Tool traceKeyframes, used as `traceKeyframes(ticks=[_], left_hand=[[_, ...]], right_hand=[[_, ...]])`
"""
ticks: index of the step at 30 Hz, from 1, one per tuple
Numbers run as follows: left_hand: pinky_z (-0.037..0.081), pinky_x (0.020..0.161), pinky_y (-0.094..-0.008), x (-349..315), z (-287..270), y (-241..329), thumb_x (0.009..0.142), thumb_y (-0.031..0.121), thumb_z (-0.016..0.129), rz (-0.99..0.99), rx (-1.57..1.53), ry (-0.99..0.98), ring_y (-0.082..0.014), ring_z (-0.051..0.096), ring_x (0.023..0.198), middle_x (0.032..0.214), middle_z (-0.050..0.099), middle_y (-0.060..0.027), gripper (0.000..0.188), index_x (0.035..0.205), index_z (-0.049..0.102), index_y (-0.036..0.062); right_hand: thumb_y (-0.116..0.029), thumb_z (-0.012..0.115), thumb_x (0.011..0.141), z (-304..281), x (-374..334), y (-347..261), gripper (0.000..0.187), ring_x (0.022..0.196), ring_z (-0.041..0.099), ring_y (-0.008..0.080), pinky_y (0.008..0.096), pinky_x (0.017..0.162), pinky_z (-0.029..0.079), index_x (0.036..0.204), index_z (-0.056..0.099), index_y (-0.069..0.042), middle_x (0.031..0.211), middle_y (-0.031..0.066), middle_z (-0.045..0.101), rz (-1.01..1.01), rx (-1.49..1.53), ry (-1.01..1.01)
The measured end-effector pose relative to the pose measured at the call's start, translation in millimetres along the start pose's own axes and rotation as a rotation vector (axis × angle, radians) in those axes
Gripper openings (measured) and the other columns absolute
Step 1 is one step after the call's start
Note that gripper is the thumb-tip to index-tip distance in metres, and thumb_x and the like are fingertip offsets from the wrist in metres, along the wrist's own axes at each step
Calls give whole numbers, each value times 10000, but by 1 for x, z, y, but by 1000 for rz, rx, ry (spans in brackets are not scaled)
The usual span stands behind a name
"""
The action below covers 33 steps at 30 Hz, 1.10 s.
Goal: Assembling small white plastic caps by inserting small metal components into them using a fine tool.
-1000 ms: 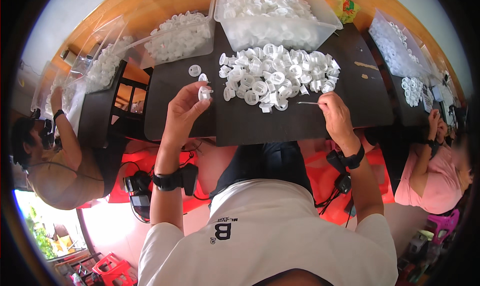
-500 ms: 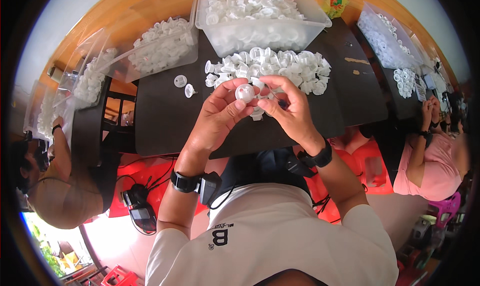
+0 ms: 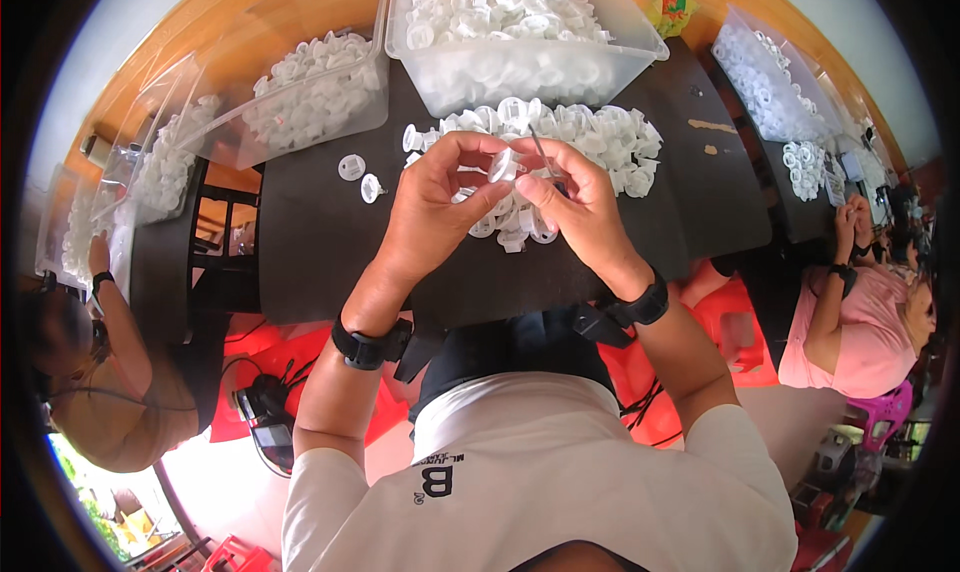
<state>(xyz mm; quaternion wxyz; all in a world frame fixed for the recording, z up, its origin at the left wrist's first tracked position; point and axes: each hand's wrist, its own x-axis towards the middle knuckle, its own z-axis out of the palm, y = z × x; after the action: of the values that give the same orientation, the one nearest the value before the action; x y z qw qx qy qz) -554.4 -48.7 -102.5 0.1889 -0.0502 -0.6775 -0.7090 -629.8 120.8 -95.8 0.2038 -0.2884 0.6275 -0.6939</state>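
Discs (image 3: 371, 188) of white plastic, two of them, lie left of the upper centre on the dark table (image 3: 330, 247), apart from the heap (image 3: 622, 144), presumably so they don't mix. At upper centre, the left hand (image 3: 425, 210) pinches a white plastic piece (image 3: 503, 166) between thumb and fingers, seemingly to steady it. Just right, the right hand's (image 3: 588, 214) fingers close around a slim tool (image 3: 541, 150), shaft pointing up; whether they also touch the piece, I can't tell.
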Motion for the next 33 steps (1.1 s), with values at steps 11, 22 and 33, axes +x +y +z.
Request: traceKeyframes(ticks=[11, 22, 33], left_hand=[[520, 886, -295, 15, 7, 14, 829, -67, 684, 72, 149, 8, -154, 609, 1026, 1111, 627, -48, 341, 1144, 592, 27], [512, 870, -285, -18, 9, 9, 875, 0, 691, -65, -177, 109, -118, 609, 1004, 1077, 642, -47, 291, 1147, 589, 6], [521, 802, -264, -39, 18, 2, 882, 7, 686, -131, -383, 110, -101, 625, 918, 1005, 668, -41, 224, 1094, 617, 14]], right_hand=[[-134, 705, 883, -14, 22, -16, 270, 566, 468, 10, 181, 489, 397, 1112, 628, -13, 970, 17, 651, 9, -25, -103], [-122, 660, 909, 11, -10, -17, 348, 619, 510, 15, 185, 515, 430, 1227, 604, 7, 984, 33, 662, -28, -72, 22], [-104, 734, 861, 21, -29, -11, 260, 581, 529, 31, 180, 496, 428, 1101, 687, -17, 994, 49, 703, -124, -147, 84]])
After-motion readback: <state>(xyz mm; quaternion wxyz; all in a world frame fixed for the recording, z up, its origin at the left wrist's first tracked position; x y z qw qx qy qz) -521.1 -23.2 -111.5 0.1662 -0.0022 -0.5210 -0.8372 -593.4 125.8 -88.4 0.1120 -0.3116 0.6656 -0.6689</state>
